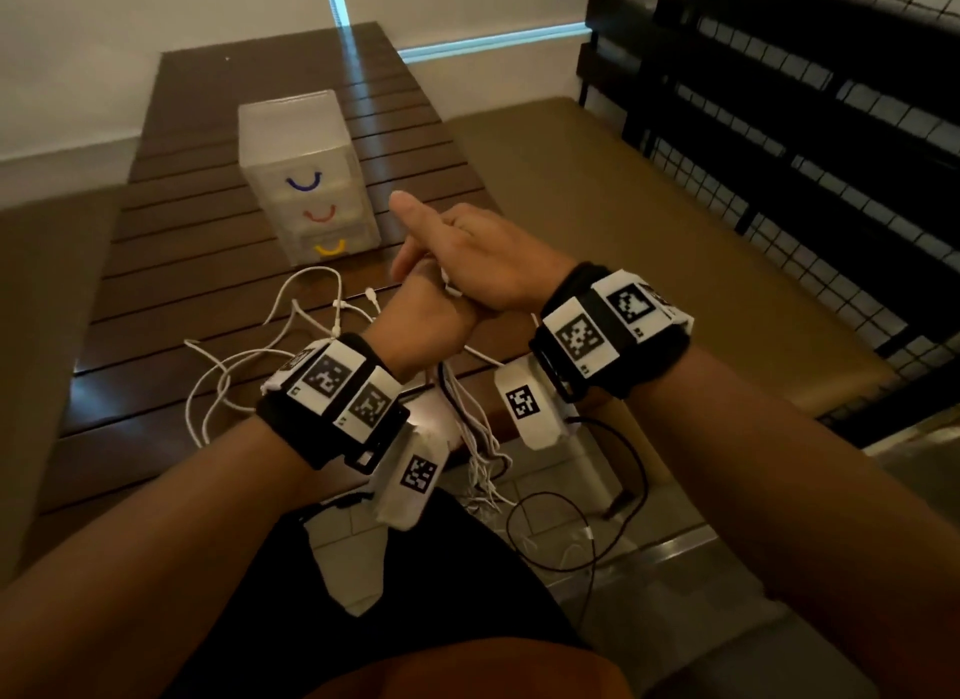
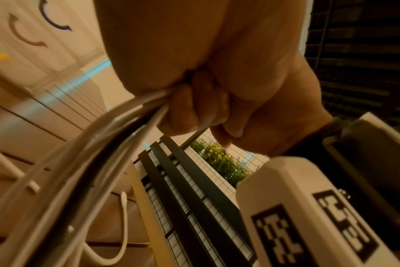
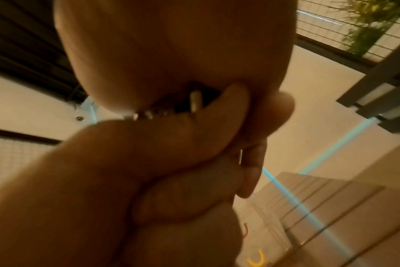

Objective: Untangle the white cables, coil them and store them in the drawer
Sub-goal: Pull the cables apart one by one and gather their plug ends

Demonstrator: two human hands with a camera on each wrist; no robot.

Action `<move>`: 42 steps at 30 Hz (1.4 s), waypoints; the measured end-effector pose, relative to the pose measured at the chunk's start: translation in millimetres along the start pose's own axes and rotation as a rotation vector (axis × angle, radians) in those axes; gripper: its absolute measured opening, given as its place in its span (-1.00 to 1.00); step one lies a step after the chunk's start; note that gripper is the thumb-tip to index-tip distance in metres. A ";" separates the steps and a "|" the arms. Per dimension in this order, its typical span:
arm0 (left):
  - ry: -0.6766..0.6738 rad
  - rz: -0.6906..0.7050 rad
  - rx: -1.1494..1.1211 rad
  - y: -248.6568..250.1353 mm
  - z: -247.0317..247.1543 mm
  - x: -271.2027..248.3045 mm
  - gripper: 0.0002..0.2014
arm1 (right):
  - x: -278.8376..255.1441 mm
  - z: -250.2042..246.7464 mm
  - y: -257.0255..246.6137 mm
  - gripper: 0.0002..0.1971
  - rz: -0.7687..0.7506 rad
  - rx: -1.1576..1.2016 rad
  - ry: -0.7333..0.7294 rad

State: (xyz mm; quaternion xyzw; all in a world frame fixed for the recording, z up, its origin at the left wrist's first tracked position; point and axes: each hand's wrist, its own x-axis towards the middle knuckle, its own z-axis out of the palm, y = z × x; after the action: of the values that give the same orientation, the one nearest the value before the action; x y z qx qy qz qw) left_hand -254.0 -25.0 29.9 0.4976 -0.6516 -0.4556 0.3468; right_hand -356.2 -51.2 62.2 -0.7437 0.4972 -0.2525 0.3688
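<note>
Closest to the body, the left hand grips a hanging bundle of white cables, the right hand pinching a strand against it. Coiling looks underway; loose cable beyond sprawls on the tabletop needing gathering before the closed drawer unit.

Head cam looks down and forward over both wrists at the slatted table, drawer unit at 11 o'clock. Left wrist cam sits close under the left hand, looking up. Right wrist cam is equally tight. All three share the drawer unit.
</note>
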 end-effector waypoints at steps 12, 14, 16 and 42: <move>0.097 -0.206 -0.460 -60.6 -72.0 -10.3 -0.68 | 18.1 56.8 115.3 -0.71 0.525 -0.382 -0.096; 0.120 -0.215 -0.468 -68.0 -75.3 -13.6 -0.90 | 21.9 61.8 118.0 -0.82 0.514 -0.463 -0.085; 0.171 -0.228 -0.489 -75.8 -78.3 -16.7 -0.82 | 24.2 61.9 117.0 -0.86 0.507 -0.543 -0.110; 0.010 -0.338 -0.664 -76.4 -82.7 -0.3 -0.66 | 10.4 90.7 46.8 -0.82 -0.671 -0.417 0.110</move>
State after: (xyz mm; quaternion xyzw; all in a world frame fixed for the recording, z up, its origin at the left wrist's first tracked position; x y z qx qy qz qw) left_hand -153.6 -52.1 -13.4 0.4607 -0.3752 -0.6907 0.4122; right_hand -310.8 -44.8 -29.5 -0.9092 0.2860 -0.2920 0.0797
